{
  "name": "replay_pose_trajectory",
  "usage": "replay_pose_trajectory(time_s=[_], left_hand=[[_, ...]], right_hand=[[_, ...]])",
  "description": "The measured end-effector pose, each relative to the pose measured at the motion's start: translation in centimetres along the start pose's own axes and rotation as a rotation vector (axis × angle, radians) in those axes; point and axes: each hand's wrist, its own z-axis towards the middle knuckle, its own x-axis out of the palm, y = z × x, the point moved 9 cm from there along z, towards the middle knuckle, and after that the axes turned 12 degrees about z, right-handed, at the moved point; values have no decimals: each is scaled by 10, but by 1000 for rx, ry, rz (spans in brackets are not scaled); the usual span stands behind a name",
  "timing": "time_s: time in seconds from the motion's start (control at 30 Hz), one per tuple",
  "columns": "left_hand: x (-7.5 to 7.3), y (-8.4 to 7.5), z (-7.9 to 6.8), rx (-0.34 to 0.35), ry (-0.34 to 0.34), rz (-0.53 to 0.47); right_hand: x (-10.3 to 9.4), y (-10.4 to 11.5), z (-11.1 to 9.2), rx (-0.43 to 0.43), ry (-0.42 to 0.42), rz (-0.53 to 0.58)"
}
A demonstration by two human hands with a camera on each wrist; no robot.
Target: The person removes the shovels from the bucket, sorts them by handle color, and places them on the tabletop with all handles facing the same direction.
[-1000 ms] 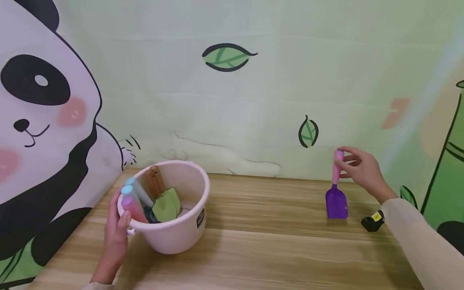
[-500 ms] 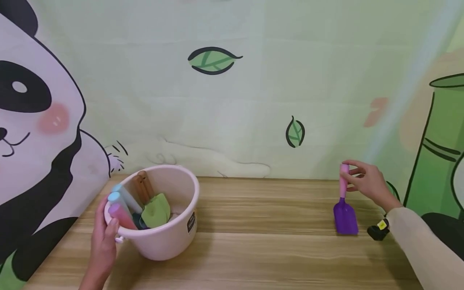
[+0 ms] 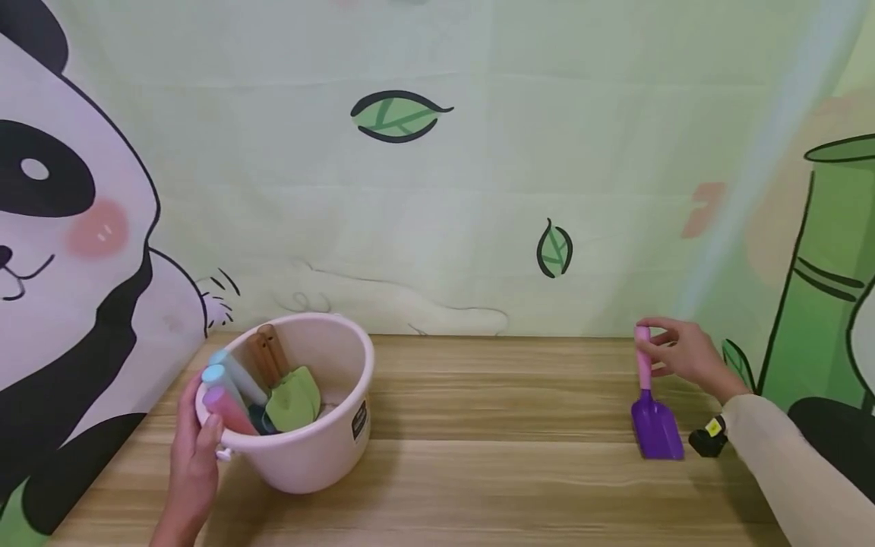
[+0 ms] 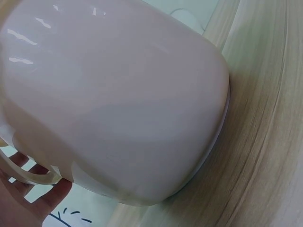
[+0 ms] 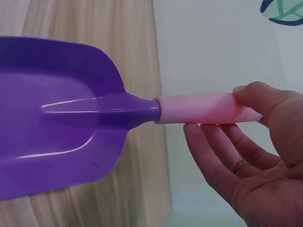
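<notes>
Pinching shovel [image 3: 658, 430]; table [image 3: 492, 486] contact unclear.

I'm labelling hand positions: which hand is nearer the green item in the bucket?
The left hand: it grips the bucket's rim, left of the green item; the right hand pinches the purple shovel, far to the right.

Hands [image 3: 689, 355] on bucket [image 3: 311, 456] and shovel [image 3: 654, 422]

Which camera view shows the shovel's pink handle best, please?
The right wrist view: the pink handle appears large there, with the right hand holding it near its end. The head view shows it small, partly covered by that hand; the left wrist view does not show it.
</notes>
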Motion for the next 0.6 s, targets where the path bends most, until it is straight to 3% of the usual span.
replay_pose_trajectory(time_s=[0.6], left_hand=[[-1,4,0,-32,12,25]], right_hand=[[25,-43,15,109,51,-36]])
